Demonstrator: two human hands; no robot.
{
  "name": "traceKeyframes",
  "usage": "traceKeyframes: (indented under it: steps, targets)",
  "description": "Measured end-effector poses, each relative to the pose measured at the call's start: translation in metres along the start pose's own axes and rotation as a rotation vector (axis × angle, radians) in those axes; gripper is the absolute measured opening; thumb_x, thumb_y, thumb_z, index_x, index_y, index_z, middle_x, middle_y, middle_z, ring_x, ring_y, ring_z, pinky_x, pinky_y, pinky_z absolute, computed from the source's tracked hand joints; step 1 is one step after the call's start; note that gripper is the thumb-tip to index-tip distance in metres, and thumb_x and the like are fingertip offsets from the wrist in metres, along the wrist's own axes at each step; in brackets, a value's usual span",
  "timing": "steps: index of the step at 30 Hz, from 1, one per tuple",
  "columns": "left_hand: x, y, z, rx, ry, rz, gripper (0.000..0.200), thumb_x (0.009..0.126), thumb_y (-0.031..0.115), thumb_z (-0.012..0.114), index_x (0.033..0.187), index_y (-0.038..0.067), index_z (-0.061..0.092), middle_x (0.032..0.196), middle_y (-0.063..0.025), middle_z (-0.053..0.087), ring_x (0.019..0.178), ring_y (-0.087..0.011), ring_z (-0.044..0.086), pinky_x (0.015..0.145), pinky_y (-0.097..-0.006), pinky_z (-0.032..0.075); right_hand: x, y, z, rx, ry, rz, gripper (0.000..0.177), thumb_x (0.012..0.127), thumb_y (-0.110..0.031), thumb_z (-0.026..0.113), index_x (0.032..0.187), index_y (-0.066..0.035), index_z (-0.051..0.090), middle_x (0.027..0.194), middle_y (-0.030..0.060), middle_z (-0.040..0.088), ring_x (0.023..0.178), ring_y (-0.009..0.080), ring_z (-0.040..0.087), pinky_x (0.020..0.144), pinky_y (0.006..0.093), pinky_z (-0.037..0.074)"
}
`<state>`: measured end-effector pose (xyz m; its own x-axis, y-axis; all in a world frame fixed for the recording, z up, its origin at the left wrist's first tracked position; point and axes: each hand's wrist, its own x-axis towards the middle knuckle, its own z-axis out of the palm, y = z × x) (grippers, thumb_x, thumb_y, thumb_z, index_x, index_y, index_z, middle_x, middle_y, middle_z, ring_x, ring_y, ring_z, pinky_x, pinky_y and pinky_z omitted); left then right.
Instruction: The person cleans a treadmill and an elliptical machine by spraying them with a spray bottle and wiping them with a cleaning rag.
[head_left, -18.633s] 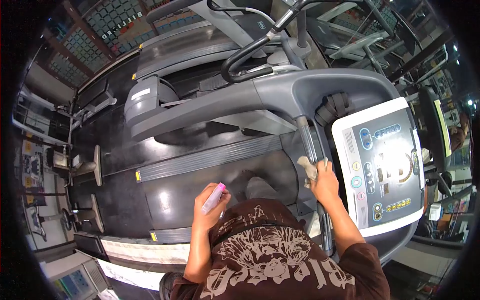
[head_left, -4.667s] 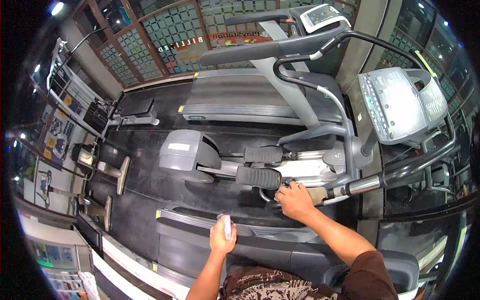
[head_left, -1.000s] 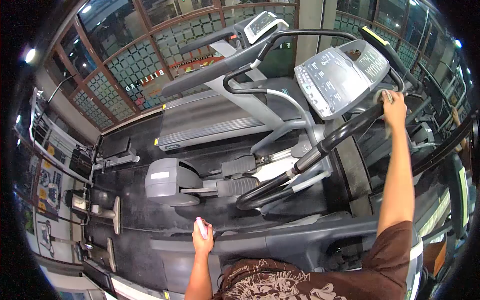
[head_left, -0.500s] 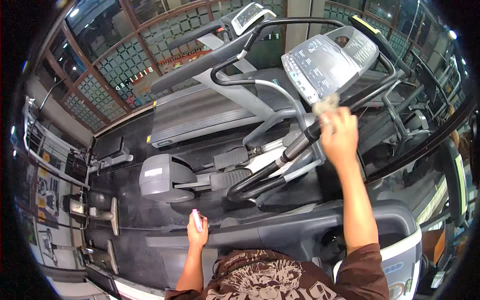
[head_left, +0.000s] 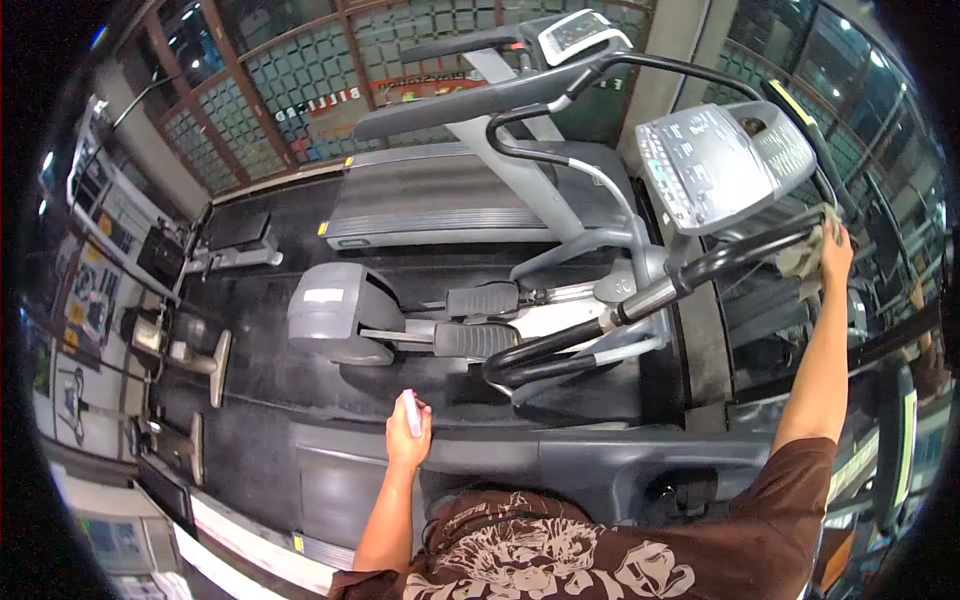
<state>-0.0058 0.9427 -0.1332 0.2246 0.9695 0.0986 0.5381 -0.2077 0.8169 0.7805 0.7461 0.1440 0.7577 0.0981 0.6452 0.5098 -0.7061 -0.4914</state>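
Console (head_left: 715, 165) just above handlebar (head_left: 745, 255)

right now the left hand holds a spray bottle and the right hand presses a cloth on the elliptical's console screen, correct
Not quite. In the head view the left hand holds the spray bottle, but the right hand presses the cloth on the elliptical's black handlebar, beside the console screen, not on it.

I have run my right hand (head_left: 835, 258) and its crumpled beige cloth (head_left: 803, 256) back up the black curved handlebar (head_left: 745, 255). Half a second ago they were at the lower grip; now they sit at the top end beside the grey console panel (head_left: 725, 165), with the arm stretched out.
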Motion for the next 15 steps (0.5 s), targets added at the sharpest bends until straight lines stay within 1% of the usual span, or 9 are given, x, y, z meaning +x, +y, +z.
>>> traceKeyframes:
  steps: [1,2,5,6,8,10,12,13,15]
  targets:
    - [0.001,0.002,-0.001,0.006,0.004,0.002,0.034,0.091,0.014,0.067,0.121,0.004,0.055,0.091,-0.0135,0.07,0.086,-0.0351,0.07,0.079,-0.0402,0.054,0.002,0.012,0.012,0.159,-0.008,0.018,0.049,0.099,-0.037,0.062,0.134,-0.002,0.056,0.126,0.0228,0.061,0.114,0.0334,0.06,0.101,0.0412,0.044]
    - [0.002,0.012,-0.004,0.025,0.006,-0.012,0.032,0.09,0.014,0.067,0.12,0.005,0.058,0.09,-0.0151,0.07,0.083,-0.0382,0.07,0.076,-0.0421,0.054,0.0,0.017,0.023,0.314,-0.02,0.041,0.049,0.1,-0.036,0.061,0.134,-0.002,0.054,0.126,0.0221,0.061,0.114,0.0312,0.06,0.1,0.0405,0.044]
    - [0.006,0.01,-0.002,0.048,-0.032,0.027,0.03,0.089,0.014,0.067,0.117,0.004,0.06,0.09,-0.0179,0.07,0.084,-0.0408,0.07,0.075,-0.0442,0.055,-0.016,0.017,0.048,0.433,0.03,0.143,0.045,0.101,-0.033,0.059,0.131,-0.001,0.052,0.123,0.019,0.062,0.113,0.0272,0.059,0.099,0.0397,0.044]
    - [0.008,0.012,-0.001,0.085,-0.029,0.048,0.03,0.089,0.014,0.067,0.116,0.003,0.061,0.093,-0.0205,0.07,0.085,-0.0425,0.069,0.075,-0.0467,0.055,-0.028,0.007,0.049,0.452,0.03,0.148,0.041,0.102,-0.032,0.057,0.126,0.0,0.053,0.12,0.0217,0.063,0.11,0.0303,0.06,0.097,0.0413,0.045]
    - [0.01,0.012,-0.001,0.082,-0.027,0.069,0.032,0.089,0.015,0.067,0.117,0.002,0.061,0.095,-0.022,0.07,0.087,-0.043,0.069,0.076,-0.0476,0.055,-0.067,-0.015,0.046,0.436,-0.009,0.1,0.041,0.102,-0.033,0.056,0.124,0.002,0.052,0.117,0.024,0.063,0.108,0.033,0.061,0.096,0.042,0.045]
    - [0.011,0.014,-0.001,0.083,-0.026,0.076,0.032,0.089,0.016,0.067,0.117,0.002,0.061,0.098,-0.0239,0.069,0.09,-0.044,0.068,0.078,-0.0483,0.055,-0.118,-0.054,0.031,0.379,0.0,0.036,0.041,0.102,-0.033,0.055,0.122,0.003,0.051,0.115,0.0266,0.063,0.106,0.037,0.061,0.096,0.0433,0.045]
    - [0.013,0.016,-0.001,0.093,-0.05,0.068,0.032,0.089,0.016,0.067,0.118,0.002,0.061,0.099,-0.0242,0.069,0.091,-0.0446,0.067,0.079,-0.0481,0.055,-0.179,-0.113,0.011,0.38,0.017,-0.005,0.039,0.102,-0.033,0.054,0.12,0.001,0.052,0.115,0.0278,0.063,0.106,0.0414,0.061,0.095,0.0451,0.045]
    - [0.013,0.016,-0.002,0.102,-0.062,0.066,0.032,0.089,0.016,0.067,0.118,0.002,0.061,0.1,-0.0243,0.069,0.092,-0.0448,0.067,0.079,-0.0481,0.055,-0.202,-0.135,0.006,0.376,0.03,0.029,0.039,0.102,-0.033,0.053,0.123,0.0,0.052,0.116,0.0274,0.064,0.107,0.0423,0.062,0.094,0.0454,0.046]
    - [0.013,0.012,-0.001,0.105,-0.078,0.083,0.034,0.089,0.016,0.067,0.119,0.002,0.06,0.099,-0.024,0.069,0.091,-0.0449,0.067,0.079,-0.0484,0.055,-0.241,-0.168,-0.003,0.403,0.017,0.036,0.04,0.102,-0.032,0.055,0.125,0.0,0.052,0.118,0.0273,0.065,0.11,0.0416,0.064,0.094,0.0452,0.048]
